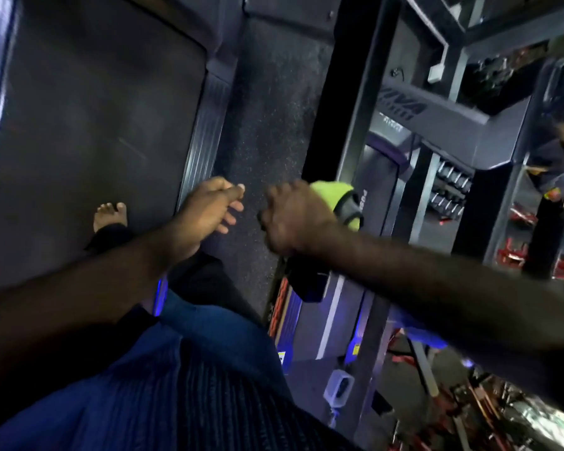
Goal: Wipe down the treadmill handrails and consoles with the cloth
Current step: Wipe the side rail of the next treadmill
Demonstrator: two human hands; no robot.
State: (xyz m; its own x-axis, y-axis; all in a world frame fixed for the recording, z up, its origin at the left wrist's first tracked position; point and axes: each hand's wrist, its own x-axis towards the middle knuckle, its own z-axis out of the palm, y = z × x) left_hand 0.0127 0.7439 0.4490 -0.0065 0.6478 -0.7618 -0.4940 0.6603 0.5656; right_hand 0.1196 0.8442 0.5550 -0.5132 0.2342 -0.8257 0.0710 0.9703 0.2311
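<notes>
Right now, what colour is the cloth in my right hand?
Bright yellow-green; the cloth shows best in the head view, gripped by the right hand.

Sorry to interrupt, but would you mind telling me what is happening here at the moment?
A person stands with a bare foot on the treadmill belt, looking down. The right hand grips a yellow-green cloth, held out toward the neighbouring machine. The left hand is free, fingers relaxed. Whether the cloth touches a handrail is unclear.
</notes>
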